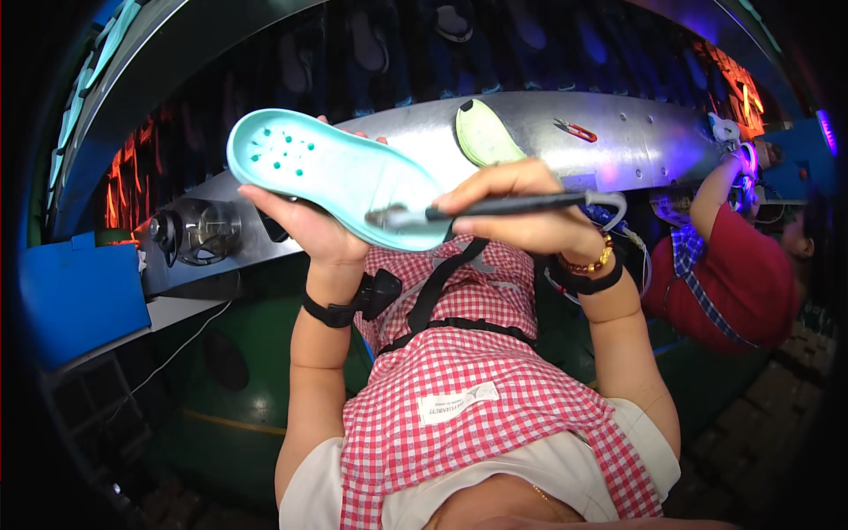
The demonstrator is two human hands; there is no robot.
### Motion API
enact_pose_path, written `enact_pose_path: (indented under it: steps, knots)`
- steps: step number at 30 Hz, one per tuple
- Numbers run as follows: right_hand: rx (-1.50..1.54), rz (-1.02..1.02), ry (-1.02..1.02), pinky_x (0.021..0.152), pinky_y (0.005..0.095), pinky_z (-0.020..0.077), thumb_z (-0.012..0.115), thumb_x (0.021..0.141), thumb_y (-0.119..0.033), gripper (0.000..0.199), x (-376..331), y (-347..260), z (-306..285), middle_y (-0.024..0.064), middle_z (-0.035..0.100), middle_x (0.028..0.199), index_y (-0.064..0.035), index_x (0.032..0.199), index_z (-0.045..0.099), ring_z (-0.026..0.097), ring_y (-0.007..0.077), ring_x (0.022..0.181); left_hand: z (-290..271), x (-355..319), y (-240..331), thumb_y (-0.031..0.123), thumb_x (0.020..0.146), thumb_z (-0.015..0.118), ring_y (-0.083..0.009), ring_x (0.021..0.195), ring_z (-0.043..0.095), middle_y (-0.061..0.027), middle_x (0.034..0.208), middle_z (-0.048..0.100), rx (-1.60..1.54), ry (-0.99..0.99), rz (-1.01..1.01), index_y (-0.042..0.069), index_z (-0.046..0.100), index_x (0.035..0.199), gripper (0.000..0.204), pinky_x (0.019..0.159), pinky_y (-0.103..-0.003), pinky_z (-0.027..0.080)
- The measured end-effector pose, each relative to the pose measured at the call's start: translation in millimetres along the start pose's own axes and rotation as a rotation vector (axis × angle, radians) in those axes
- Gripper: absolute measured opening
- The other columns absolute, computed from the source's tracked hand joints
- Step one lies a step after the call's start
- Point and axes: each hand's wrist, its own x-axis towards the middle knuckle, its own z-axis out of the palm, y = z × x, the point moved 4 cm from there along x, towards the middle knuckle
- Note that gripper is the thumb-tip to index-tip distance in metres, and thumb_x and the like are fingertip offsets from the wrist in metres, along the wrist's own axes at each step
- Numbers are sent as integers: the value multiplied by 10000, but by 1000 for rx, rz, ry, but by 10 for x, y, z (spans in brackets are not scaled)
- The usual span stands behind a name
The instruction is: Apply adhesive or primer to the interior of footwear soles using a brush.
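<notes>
My left hand (305,225) cradles a light turquoise shoe sole (349,168) from below, its hollow inner side turned up. Dark teal round spots dot the wider end of the sole. In my right hand (561,231) is a slim brush (503,206) with a dark handle, gripped between thumb and fingers. The brush's blurred tip lies over the sole's narrower end, at the inner edge; whether it touches is hard to tell. At the handle's other end a grey cord (618,205) curves round.
On the metal bench (636,150) ahead lie a yellow-green sole (490,134) and red-handled thread snips (579,131). A glass jug (205,234) stands at the left, near a blue box (84,300). Beyond runs a dark line carrying soles (367,44). A co-worker in red (738,274) is at the right.
</notes>
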Motion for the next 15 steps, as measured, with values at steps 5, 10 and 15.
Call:
enact_pose_path:
  steps: [5, 10, 15]
  knots:
    - [235, -159, -129, 823, 305, 431, 685, 670, -11, 190, -36, 35, -24, 76, 646, 841, -23, 857, 653, 552, 168, 933, 171, 6, 173, 796, 684, 223, -301, 928, 538, -170, 1027, 536, 30, -160, 37, 47, 435, 1161, 913, 884, -507, 394]
    - [728, 52, 64, 812, 304, 477, 598, 757, 8, 161, -39, 225, 74, 160, 597, 958, 38, 914, 581, 582, 201, 909, 369, -104, 36, 578, 841, 266, -373, 1155, 379, -191, 1264, 394, -443, -157, -169, -13, 288, 1288, 741, 989, -521, 264]
    - [376, 42, 38, 784, 343, 495, 583, 806, -81, 230, -145, 161, 150, 175, 586, 989, 18, 1007, 531, 581, 222, 920, 247, -282, -193, 665, 785, 281, -352, 1239, 276, -97, 1361, 288, -295, -170, -186, 117, 202, 1358, 797, 999, -602, 132]
